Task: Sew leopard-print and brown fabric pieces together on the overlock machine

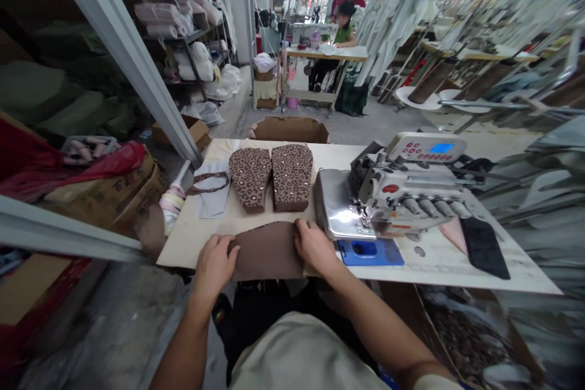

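Note:
A plain brown fabric piece (pixel 267 251) lies along the table's front edge, a sliver of leopard print showing at its far edge. My left hand (pixel 216 261) pinches its left end between thumb and fingers. At the other end, my right hand (pixel 316 244) grips the upper right corner. Just beyond the piece sit two stacks of leopard-print fabric pieces, a left stack (pixel 250 178) and a right stack (pixel 293 177). To the right of my right hand stands an overlock sewing machine (pixel 402 186) with a metal plate and a lit blue display.
A brown strip (pixel 208 182) rests on white paper (pixel 212 204) at the table's left. A blue plate (pixel 371 252) lies before the machine, with black fabric (pixel 484 247) farther right. An open cardboard box (pixel 290 130) stands behind the table. Another person (pixel 345 27) sits at a far sewing table.

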Demonstrator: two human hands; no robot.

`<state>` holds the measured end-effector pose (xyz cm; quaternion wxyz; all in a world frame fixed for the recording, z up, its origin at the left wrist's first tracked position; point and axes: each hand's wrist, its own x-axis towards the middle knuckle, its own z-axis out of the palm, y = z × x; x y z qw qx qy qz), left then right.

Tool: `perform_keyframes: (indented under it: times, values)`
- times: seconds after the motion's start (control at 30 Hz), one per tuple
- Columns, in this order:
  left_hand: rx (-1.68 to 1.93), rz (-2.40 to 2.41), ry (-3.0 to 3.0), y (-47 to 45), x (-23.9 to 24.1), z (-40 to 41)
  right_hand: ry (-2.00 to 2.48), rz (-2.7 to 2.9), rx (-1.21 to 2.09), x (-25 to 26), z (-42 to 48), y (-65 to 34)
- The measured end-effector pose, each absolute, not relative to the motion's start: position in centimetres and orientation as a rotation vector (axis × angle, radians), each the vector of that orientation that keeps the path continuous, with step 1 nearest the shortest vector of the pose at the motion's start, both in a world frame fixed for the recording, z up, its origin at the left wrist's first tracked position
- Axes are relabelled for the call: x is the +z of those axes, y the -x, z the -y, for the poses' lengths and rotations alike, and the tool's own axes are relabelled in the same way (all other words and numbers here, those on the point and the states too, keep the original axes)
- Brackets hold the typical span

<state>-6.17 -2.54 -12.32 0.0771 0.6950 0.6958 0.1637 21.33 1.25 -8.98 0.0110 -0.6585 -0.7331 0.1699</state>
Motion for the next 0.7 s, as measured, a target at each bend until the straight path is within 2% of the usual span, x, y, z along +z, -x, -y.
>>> perform_keyframes:
  times: [0.1,0.2,0.4,0.5,0.7]
  values:
    - [0.419,-2.271,-2.011,5.9,-11.6,1.8,2.026,2.345,0.423,-8.7,-2.4,-20.2]
    - [0.573,-2.132,-1.911,5.9,-11.5,1.5,1.970,2.341,0.473,-9.0,-3.3,-19.3]
    - [1.186,-1.677,-1.254,6.9,-11.9,2.9,1.549,2.052,0.889,-9.1,-2.3,-20.7]
    - [1.356,-1.574,-1.067,7.2,-11.0,3.1,1.281,1.860,1.073,-8.1,-0.5,-22.5]
    - [1.215,-1.494,-1.183,5.2,-8.2,1.8,1.207,1.637,1.037,-6.0,2.3,-26.2]
